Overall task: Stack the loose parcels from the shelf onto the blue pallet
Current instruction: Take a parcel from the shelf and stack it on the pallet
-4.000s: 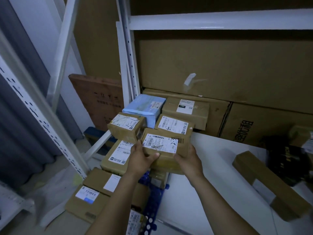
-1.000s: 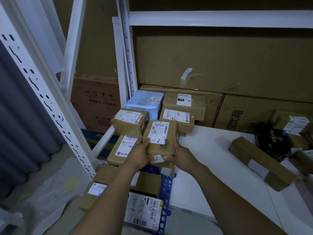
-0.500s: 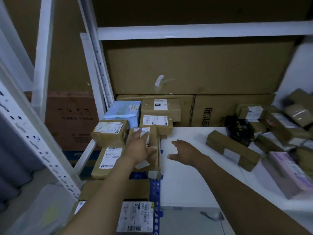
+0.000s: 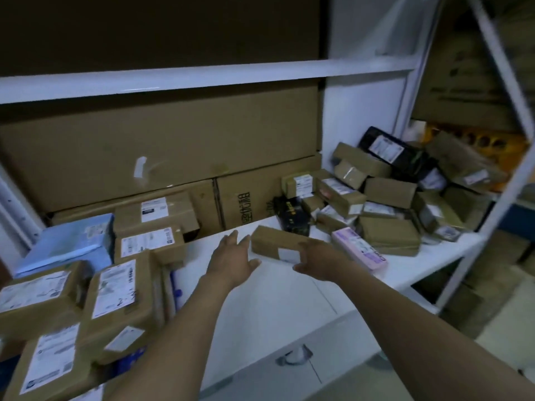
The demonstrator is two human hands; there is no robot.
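Observation:
A long brown parcel (image 4: 275, 246) with a white label lies on the white shelf (image 4: 260, 302). My left hand (image 4: 231, 257) is open just left of its near end. My right hand (image 4: 318, 259) is open at its right end, fingers curled beside the label; I cannot tell if it touches. A heap of loose parcels (image 4: 388, 198) fills the shelf's right part. Stacked labelled parcels (image 4: 115, 287) stand at the left, with bits of the blue pallet (image 4: 173, 285) showing between them.
A pink parcel (image 4: 359, 251) lies right of the long one, a black packet (image 4: 292, 217) behind it. Big cardboard cartons (image 4: 162, 151) line the shelf's back. A white upright (image 4: 474, 227) stands at the right. A light blue parcel (image 4: 69, 241) rests at the left.
Both hands let go of the parcel set on the left stack and moved right across the shelf to the long brown parcel. The view swung right.

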